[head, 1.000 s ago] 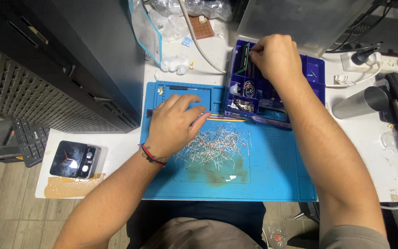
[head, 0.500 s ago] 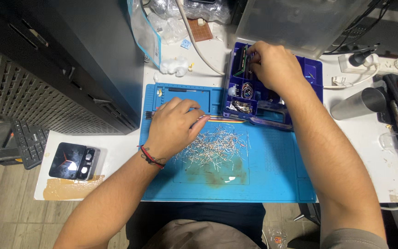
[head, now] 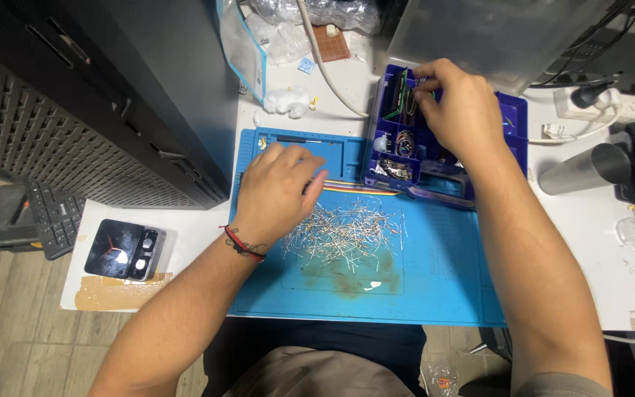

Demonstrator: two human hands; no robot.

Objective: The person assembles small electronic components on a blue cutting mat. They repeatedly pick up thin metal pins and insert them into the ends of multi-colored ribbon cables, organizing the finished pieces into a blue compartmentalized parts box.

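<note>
our right hand (head: 458, 110) is pinching parts inside the purple box (head: 512, 117) at one o'clock; our left hand (head: 277, 192), fingers together, is resting beside the still-unsorted wire pile (head: 347, 235).

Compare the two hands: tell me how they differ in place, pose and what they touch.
The left hand lies palm-down on the blue mat, beside the pile of thin metal leads; the right hand reaches farther away, into the purple compartment box. The left hand's fingers are spread fairly flat; the right hand's curl and pinch at something small, too hidden to identify. The left wrist wears a red band; the right shows none. Both are bare.
</note>
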